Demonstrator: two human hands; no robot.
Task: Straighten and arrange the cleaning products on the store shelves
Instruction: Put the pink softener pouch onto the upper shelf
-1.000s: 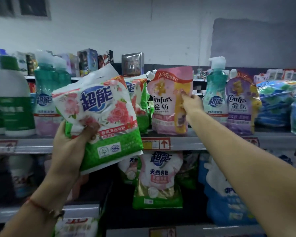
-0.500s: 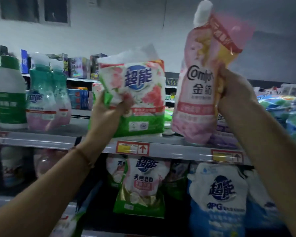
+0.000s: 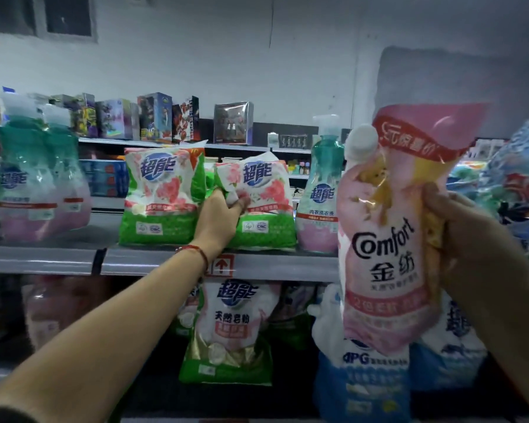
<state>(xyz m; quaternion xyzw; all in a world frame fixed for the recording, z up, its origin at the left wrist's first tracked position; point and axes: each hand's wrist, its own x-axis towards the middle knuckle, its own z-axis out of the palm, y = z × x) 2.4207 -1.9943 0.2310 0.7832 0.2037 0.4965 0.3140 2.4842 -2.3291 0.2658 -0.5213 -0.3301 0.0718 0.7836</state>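
Nearest you, your right hand [image 3: 458, 227] curls round the edge of a glossy pink plastic Comfort refill pouch [image 3: 391, 239] with a white screw cap, holding it upright in the air, in front of the grey metal shelf [image 3: 153, 259]. Farther in, your left hand [image 3: 219, 221] grips the crinkled left edge of a soft green-and-white detergent powder bag with pink roses [image 3: 261, 206], which stands on that shelf just beside a matching bag [image 3: 162, 196]. To their right stands a translucent teal-and-pink pump bottle [image 3: 321, 193]. Behind, a higher shelf carries small printed cardboard boxes [image 3: 155, 117].
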